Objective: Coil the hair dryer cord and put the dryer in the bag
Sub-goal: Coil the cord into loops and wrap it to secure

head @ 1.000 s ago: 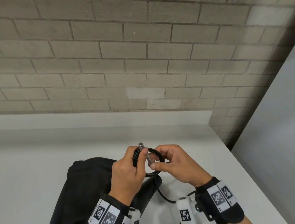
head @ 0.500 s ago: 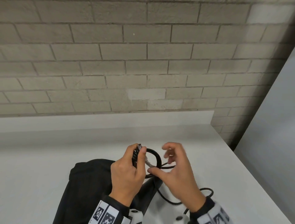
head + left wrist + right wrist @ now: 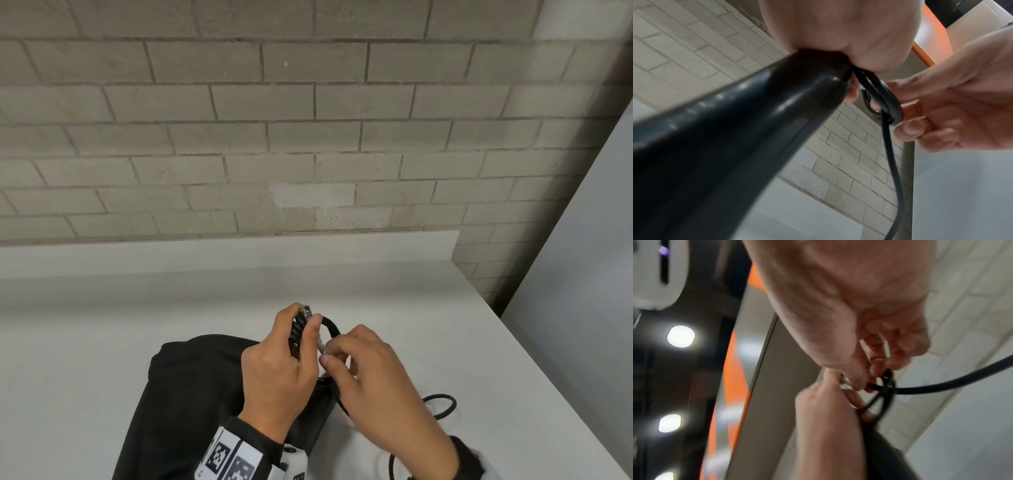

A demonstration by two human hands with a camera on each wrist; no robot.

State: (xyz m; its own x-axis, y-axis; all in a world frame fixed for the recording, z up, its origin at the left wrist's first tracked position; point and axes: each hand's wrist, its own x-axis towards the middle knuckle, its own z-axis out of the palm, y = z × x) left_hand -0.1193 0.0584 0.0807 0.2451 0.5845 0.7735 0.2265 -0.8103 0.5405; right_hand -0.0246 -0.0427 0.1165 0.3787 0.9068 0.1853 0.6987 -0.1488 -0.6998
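Left hand (image 3: 281, 373) curls around the stacked black cord (image 3: 331, 329) loops plus the glossy, tapered black dryer (image 3: 731, 129), held above the matte black fabric bag (image 3: 191, 394). Right hand (image 3: 373, 377) pinches the round rubbery coil at its near side. Slack cord trails onto the smooth white table (image 3: 445, 325).
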